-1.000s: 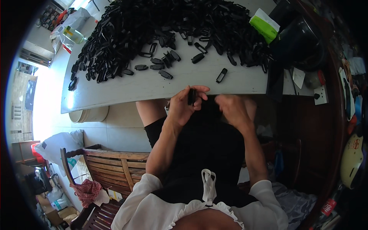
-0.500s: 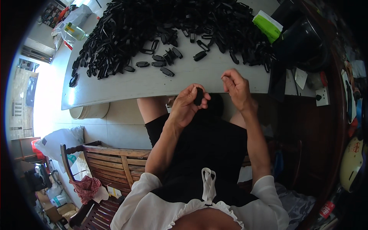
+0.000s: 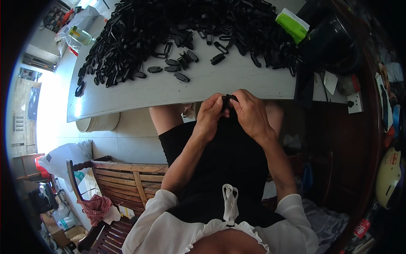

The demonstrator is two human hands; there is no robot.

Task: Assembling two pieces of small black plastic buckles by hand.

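Observation:
Just off the table's front edge, above my lap, my two hands meet at a small black plastic piece [image 3: 229, 100]. My left hand [image 3: 208, 113] pinches it from the left, thumb on top. The fingers of my right hand [image 3: 252, 113] close on its right side and cover part of it, so its exact kind is hidden. Beyond the hands a large heap of similar black plastic pieces [image 3: 127, 46] spreads over the grey table [image 3: 139, 95]. Several oval pieces lie loose in front of the heap, one of them [image 3: 182, 77] nearest to my hands.
A green and white packet [image 3: 292, 26] and a dark rounded container [image 3: 330, 42] stand at the right of the heap. A power socket [image 3: 355, 103] sits at the right edge. On the left are a wooden bench [image 3: 127, 178] and a pale bucket [image 3: 99, 122] under the table.
My right hand has come left and down from over the table edge and now grips the black piece. My left hand, still holding it, has shifted slightly right.

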